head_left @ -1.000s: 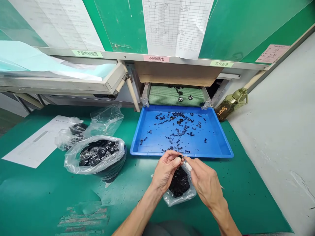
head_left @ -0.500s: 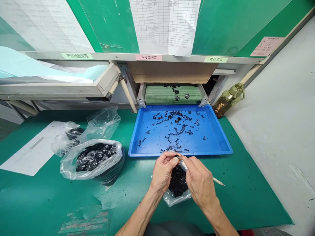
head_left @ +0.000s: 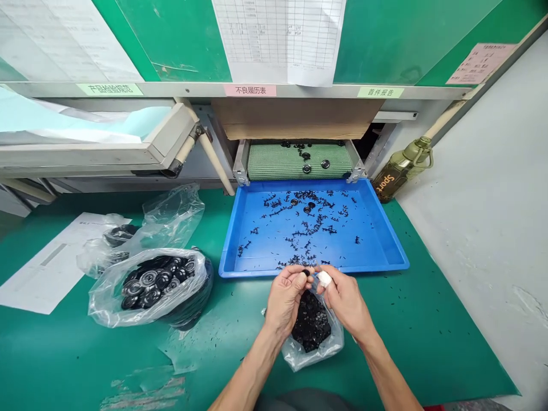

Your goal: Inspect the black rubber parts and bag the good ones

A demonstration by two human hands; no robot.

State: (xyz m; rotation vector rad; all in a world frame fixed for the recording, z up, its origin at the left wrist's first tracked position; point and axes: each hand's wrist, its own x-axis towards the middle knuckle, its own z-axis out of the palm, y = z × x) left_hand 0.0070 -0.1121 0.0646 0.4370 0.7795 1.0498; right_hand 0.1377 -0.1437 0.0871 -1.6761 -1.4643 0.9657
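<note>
Over the near edge of the blue tray, my left hand (head_left: 283, 299) pinches a small round black part (head_left: 306, 273) between thumb and fingertips. My right hand (head_left: 347, 301) is closed right beside it, its fingertips almost touching the part. White wrapping (head_left: 324, 278) shows at the right thumb. A thin pale stick is in the right hand, mostly hidden by it now; its working end cannot be made out. Below both hands stands an open clear plastic bag (head_left: 311, 355) filled with small black pieces (head_left: 310, 322).
The blue tray (head_left: 379, 257) holds scattered black scraps and a few round parts. Behind it is a green conveyor belt (head_left: 278, 162) carrying more. At left stand a bag of black discs (head_left: 152, 282), another plastic bag (head_left: 171, 214) and a paper sheet (head_left: 47, 274). A bottle (head_left: 400, 171) leans right.
My right hand has turned, bringing the white thumb wrapping into view and hiding most of the pale stick. The left hand keeps its pinch. The view has shifted slightly.
</note>
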